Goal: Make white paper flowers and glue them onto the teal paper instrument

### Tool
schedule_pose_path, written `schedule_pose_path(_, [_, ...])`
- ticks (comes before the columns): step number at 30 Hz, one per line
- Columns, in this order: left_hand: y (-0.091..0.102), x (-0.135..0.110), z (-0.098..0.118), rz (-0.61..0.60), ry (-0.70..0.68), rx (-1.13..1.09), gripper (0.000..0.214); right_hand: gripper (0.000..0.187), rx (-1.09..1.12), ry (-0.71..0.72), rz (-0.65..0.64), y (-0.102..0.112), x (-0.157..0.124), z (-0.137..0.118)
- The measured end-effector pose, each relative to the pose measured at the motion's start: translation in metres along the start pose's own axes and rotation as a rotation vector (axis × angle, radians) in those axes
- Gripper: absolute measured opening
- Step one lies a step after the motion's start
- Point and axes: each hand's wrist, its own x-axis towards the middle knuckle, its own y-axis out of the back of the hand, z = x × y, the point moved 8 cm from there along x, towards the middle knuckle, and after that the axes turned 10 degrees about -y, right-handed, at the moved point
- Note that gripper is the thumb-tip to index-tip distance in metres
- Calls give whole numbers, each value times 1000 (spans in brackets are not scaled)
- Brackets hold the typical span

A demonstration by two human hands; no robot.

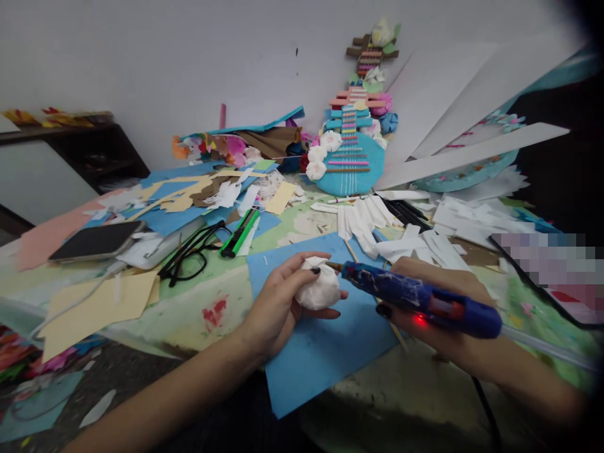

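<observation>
Between the thumb and fingers of my left hand [278, 302] is a white paper flower [319, 289], rounded and folded like a bud. My right hand [425, 277] is wrapped round a blue hot glue gun [391, 286], with a glue stick trailing from its back end and a small red light glowing underneath. The gun's nozzle points left and meets the upper right side of the flower, or comes very close to it. Below both hands lies a blue paper sheet [325, 358] at the table's front edge.
A blue paper guitar [352, 163] with white flowers leans on the wall. White paper strips [363, 220] and black pens [406, 212] lie behind the right hand. Glasses [191, 255], a green cutter knife [240, 233], a phone [97, 241] and paper scraps are at left.
</observation>
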Motion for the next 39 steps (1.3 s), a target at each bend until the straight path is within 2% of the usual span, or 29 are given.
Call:
schedule_pose_path(9, [1,0,0,-43,-23,-32,39,17,-76,-36,-28,-10,1,7])
schedule_pose_path(23, [-10,-4,0,-155,-62,80,44,21,-93,-14,-14,-10,0,7])
schedule_pose_path(29, [-12,-3,-2,-202,-78,76,41,22,-81,-15,-9,-10,0,7])
schedule_pose_path(39, [-13,-3,-2,-209,-101,29,36,22,-94,-38,-2,-10,-1,11])
